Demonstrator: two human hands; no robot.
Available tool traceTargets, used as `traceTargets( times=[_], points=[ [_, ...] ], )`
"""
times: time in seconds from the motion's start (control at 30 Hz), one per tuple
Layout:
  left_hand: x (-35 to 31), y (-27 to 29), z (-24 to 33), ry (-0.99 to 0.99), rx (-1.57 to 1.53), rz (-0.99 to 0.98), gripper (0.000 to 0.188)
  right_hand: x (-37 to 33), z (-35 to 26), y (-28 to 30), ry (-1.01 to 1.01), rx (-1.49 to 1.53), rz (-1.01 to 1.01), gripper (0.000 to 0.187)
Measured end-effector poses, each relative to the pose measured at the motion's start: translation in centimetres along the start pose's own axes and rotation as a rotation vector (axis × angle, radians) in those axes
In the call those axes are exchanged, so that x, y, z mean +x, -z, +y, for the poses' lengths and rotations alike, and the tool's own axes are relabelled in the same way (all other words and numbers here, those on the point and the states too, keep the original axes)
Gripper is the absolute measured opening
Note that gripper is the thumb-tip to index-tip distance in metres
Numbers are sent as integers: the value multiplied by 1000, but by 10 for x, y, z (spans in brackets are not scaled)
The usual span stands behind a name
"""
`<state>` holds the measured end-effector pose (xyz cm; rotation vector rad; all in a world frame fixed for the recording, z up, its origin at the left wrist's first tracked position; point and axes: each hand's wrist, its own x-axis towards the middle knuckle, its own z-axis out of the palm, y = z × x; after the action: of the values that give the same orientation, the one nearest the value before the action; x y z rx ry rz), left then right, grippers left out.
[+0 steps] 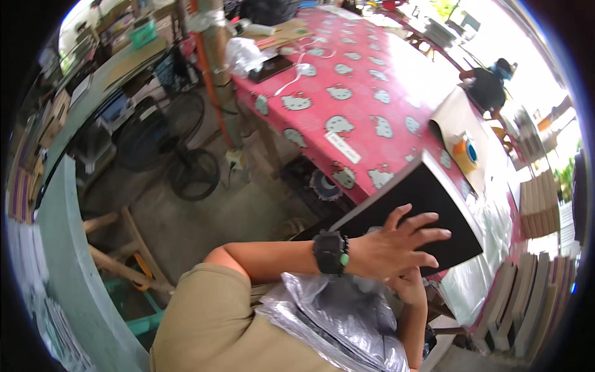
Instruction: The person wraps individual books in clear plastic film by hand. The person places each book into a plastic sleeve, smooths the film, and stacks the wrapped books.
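Observation:
A thick black-covered book (pixel 421 192) with pale page edges lies tilted at the corner of the pink table, in front of me. My left hand (pixel 396 248), with a black watch on its wrist, reaches across it, fingers spread over the cover. Below it, my right hand (pixel 409 286) is curled near the book's lower edge; the left hand partly covers it, and what it grips is hidden. Crumpled clear plastic (pixel 347 316) with something dark under it lies across my lap, beneath both hands.
The pink patterned tablecloth (pixel 347 68) bears a white label strip (pixel 343 147), a tape roll (pixel 466 153) on brown paper and a white cable (pixel 297 71). Books (pixel 520 304) stand at the right. A black fan (pixel 167 142) stands left. Another person (pixel 486 87) sits beyond the table.

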<state>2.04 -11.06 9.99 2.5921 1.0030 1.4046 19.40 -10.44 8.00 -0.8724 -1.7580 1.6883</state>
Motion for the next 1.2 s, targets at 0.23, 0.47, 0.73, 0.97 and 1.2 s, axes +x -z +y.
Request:
traceTargets(
  times=[0.23, 0.47, 0.73, 0.97, 1.2],
  points=[
    [-114, 77, -116, 597, -133, 510, 42, -16, -6, 54, -178, -241, 70, 27],
    [-305, 292, -216, 925, 1507, 548, 60, -100, 76, 128, -170, -267, 423, 35],
    [-332, 419, -247, 1484, 1372, 43, 66, -82, 64, 88, -377, 282, 728, 29],
    [-351, 436, -255, 1409, 1211, 49, 64, -69, 66, 84, -448, 249, 780, 23],
    [-345, 488, -259, 1461, 1103, 66, 63, -53, 63, 61, -494, 303, 703, 27]
  ],
)
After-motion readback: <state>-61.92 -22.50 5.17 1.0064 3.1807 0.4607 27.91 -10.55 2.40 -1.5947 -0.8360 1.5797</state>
